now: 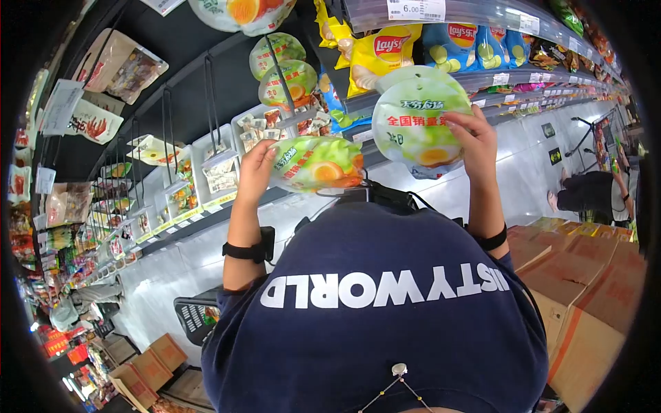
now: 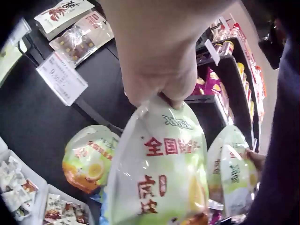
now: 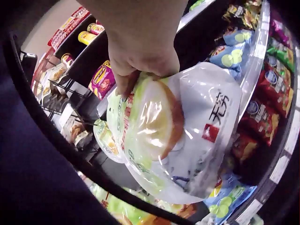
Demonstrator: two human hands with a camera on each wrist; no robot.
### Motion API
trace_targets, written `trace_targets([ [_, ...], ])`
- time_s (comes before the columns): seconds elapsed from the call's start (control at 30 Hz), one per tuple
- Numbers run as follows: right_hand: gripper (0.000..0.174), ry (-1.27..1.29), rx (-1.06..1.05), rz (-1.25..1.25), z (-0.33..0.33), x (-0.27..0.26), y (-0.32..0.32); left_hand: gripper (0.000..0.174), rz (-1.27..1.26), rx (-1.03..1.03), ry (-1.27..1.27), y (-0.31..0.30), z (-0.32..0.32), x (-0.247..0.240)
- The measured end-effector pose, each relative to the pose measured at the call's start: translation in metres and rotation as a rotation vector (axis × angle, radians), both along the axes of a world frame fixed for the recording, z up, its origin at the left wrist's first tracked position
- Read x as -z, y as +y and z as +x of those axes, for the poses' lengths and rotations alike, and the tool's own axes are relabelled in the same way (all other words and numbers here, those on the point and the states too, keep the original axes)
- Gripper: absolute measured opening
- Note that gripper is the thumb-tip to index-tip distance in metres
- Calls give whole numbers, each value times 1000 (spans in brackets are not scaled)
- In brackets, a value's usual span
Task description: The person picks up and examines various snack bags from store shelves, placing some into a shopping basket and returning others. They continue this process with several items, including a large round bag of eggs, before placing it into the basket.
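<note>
My left hand pinches the top end of a green and white snack bag with an egg picture and red Chinese lettering. That bag hangs down from the fingertips in the left wrist view. On the other side, my right hand grips the edge of a rounded bag of the same design, printed face toward me, with a further layer of packaging showing behind it. Its egg picture and white back panel face the right wrist camera. Similar bags hang on a rack hook beyond my hands.
Yellow Lay's chip bags and blue ones line the shelf ahead. Bins of small packets run along the left. Cardboard boxes are stacked at my right, and a black basket is at lower left. Another person is at far right.
</note>
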State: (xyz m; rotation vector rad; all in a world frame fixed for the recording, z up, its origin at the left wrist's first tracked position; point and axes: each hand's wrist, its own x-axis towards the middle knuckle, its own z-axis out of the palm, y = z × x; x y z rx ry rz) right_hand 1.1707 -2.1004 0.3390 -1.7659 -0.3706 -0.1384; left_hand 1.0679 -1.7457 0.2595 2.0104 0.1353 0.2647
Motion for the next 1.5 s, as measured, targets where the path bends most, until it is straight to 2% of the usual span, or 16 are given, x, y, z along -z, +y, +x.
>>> trace_targets([
  [0.2, 22, -3, 46, 159, -1, -8, -9, 14, 59, -131, -127, 25, 7, 14],
  [0.27, 21, 51, 59, 355, -4, -13, -7, 12, 538, -82, -68, 21, 2, 7],
  [0.33, 22, 48, 63, 384, -6, -16, -7, 11, 581, -1, -51, 23, 4, 33],
  [0.4, 26, 123, 112, 549, -9, -20, -4, 12, 830, 44, 161, 26, 8, 60],
  [0.43, 38, 109, 117, 536, -13, -25, -2, 14, 870, 32, 160, 28, 14, 63],
  [0.6, 54, 19, -22, 579, -19, -37, 1, 17, 639, -15, 216, 39, 51, 80],
  [0.67, 49, 46, 87, 469, -21, -31, -1, 18, 791, 48, 114, 41, 62, 82],
  [0.73, 45, 46, 101, 472, -23, -25, -3, 13, 775, 11, 67, 52, 74, 95],
  [0.83, 41, 79, 159, 438, -29, -21, -8, 24, 529, -76, 54, 32, 78, 69],
  [0.87, 41, 76, 154, 440, -31, -19, -11, 24, 530, -82, 51, 28, 80, 69],
  [0.93, 40, 83, 197, 418, -35, -17, -17, 26, 534, -1, -219, 26, 87, 72],
  [1.07, 37, 50, 230, 407, -42, -17, -26, 28, 469, 2, -332, 25, 91, 64],
  [1.17, 35, 49, 261, 395, -43, -14, -30, 27, 691, 140, -254, 31, 93, 67],
  [1.4, 29, 88, 298, 355, -45, -10, -32, 27, 683, 202, -344, 42, 102, 60],
  [1.47, 28, 74, 296, 341, -46, -9, -31, 26, 807, 359, -402, 51, 107, 54],
  [1.5, 28, 80, 298, 338, -46, -9, -31, 24, 732, 339, -407, 52, 108, 53],
])
